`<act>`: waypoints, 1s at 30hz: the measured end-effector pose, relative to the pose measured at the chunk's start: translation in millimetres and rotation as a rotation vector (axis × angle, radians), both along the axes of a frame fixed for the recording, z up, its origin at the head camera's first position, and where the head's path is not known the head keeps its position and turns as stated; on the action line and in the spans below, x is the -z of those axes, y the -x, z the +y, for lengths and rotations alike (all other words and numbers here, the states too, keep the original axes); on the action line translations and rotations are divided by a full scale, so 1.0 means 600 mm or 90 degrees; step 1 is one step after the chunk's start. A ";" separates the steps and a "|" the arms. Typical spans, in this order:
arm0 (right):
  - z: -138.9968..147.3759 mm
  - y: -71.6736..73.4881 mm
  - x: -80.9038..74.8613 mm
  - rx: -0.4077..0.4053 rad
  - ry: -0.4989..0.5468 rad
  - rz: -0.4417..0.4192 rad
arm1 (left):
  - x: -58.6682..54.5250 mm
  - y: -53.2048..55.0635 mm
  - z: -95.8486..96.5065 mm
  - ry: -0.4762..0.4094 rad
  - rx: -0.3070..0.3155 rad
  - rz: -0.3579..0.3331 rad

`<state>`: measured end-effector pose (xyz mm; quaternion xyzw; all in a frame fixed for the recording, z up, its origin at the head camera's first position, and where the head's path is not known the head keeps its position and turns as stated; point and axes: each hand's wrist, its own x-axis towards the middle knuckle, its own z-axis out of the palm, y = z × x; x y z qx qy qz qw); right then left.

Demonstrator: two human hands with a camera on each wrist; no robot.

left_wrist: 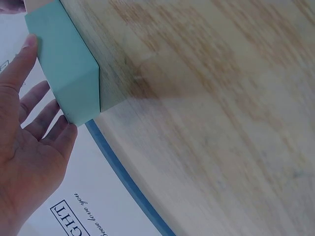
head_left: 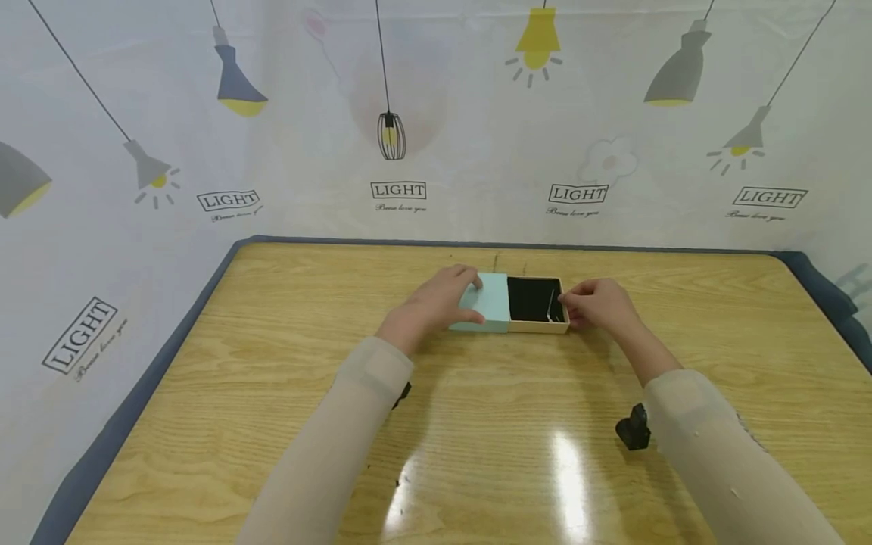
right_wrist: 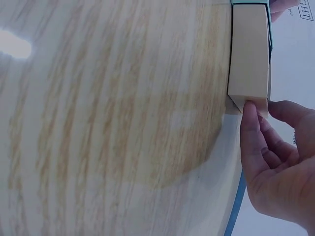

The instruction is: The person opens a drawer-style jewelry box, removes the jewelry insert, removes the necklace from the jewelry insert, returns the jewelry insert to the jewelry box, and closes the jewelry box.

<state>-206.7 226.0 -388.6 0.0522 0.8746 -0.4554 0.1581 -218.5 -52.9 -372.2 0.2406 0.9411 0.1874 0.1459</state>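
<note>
here the left hand (head_left: 436,303) grips the mint sleeve (head_left: 485,303) while the right hand (head_left: 599,304) pinches the tan drawer (head_left: 538,325), half open; next, probably a steady pull apart.

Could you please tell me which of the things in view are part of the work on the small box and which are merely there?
In hand:
- teal sleeve, held by the left hand
- tan drawer with black lining, at the right hand
- thin silver chain in the drawer

Merely there:
- wooden table
- lamp-print backdrop
</note>
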 end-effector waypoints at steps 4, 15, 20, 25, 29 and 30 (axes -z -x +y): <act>-0.001 0.000 -0.002 0.001 -0.006 0.000 | 0.000 0.000 0.000 0.001 0.000 -0.001; -0.002 -0.002 -0.005 -0.002 -0.006 0.007 | 0.003 0.001 0.000 0.001 -0.002 0.003; 0.001 0.001 -0.010 0.001 -0.020 0.029 | 0.002 0.001 0.000 -0.004 0.000 0.002; 0.005 0.008 -0.018 -0.006 -0.044 0.051 | 0.001 0.001 0.000 -0.003 0.002 0.002; 0.004 0.011 -0.026 -0.010 -0.042 0.064 | 0.002 0.003 0.000 -0.002 0.004 0.004; 0.003 0.011 -0.028 -0.011 -0.043 0.066 | 0.003 0.003 0.000 -0.002 0.004 0.004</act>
